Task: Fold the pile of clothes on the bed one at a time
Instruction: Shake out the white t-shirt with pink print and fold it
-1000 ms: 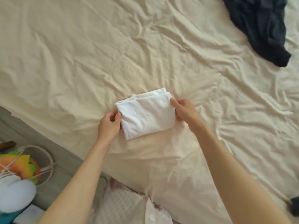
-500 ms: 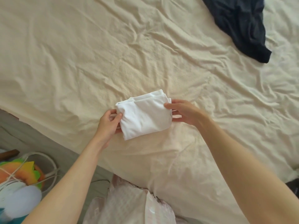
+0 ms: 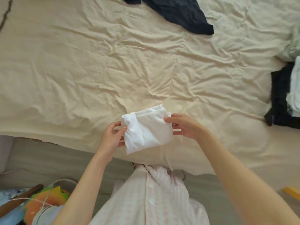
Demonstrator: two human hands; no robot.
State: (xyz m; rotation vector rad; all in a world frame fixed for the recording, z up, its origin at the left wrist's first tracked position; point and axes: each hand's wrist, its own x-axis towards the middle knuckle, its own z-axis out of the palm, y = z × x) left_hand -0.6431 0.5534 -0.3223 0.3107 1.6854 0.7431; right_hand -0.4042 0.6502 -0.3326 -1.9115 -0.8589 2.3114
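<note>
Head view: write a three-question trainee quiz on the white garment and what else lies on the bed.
1. True or false: both hands hold the folded white garment.
2. Where does the dark unfolded garment lie? A) at the far side of the bed B) on the floor C) under the white garment
3. Fill in: the stacked clothes lie at the bed's ____ edge.

Key:
1. True: left hand grips its left edge, right hand its right edge.
2. A
3. right
</note>
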